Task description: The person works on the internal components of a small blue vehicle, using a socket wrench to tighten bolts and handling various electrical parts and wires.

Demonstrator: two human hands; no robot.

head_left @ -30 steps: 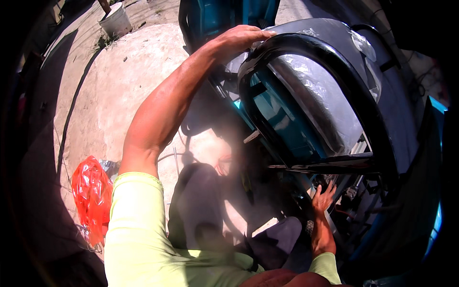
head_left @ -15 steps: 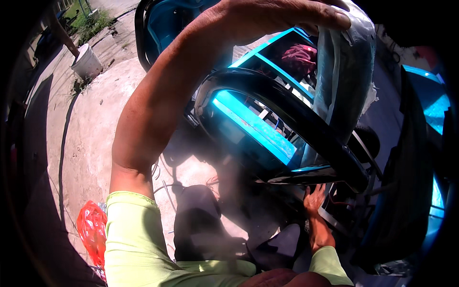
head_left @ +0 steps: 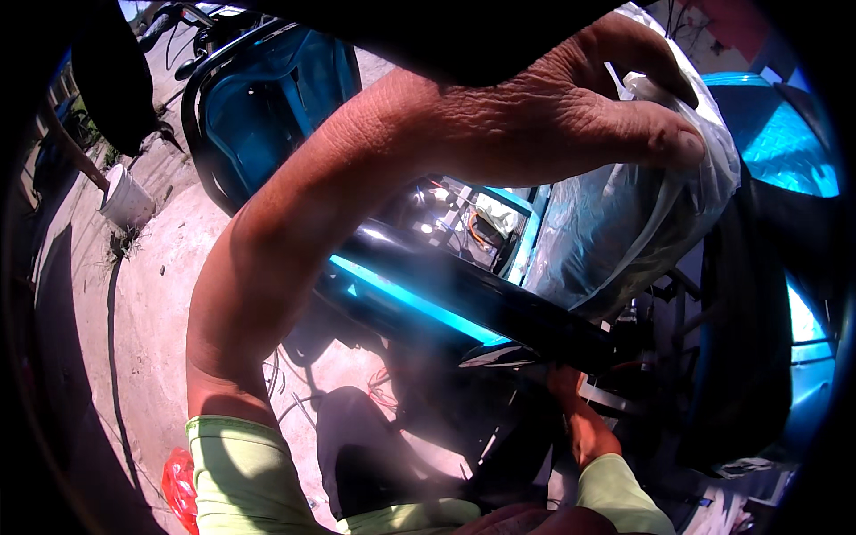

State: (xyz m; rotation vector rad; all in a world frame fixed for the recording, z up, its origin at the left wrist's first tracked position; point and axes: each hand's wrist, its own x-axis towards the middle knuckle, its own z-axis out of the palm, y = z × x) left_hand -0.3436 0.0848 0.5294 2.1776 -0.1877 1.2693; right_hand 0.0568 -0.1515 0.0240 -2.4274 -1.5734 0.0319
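Observation:
My left hand (head_left: 606, 111) reaches across the top, thumb and fingers closed on the upper edge of a dark padded piece wrapped in clear plastic (head_left: 615, 236). The piece leans to the right over the open frame of a blue vehicle (head_left: 530, 227). In front of it runs a thick glossy black rim (head_left: 464, 281), with a bright blue strip (head_left: 415, 299) below. My right hand (head_left: 567, 383) is low, under the right end of this rim. Its fingers are hidden there. Wires and small parts (head_left: 481, 232) show inside the frame.
A blue moulded shell with black edging (head_left: 267, 107) stands at the far left. Blue textured panels (head_left: 780, 134) rise on the right. A white bucket (head_left: 127, 198) and a red plastic bag (head_left: 179, 489) are on the concrete at left. Loose wires (head_left: 382, 388) lie below the vehicle.
The plastic-wrapped piece has tipped right with my left hand on it. My right hand's fingers, visible before, have gone under the black rim. The whole view has shifted.

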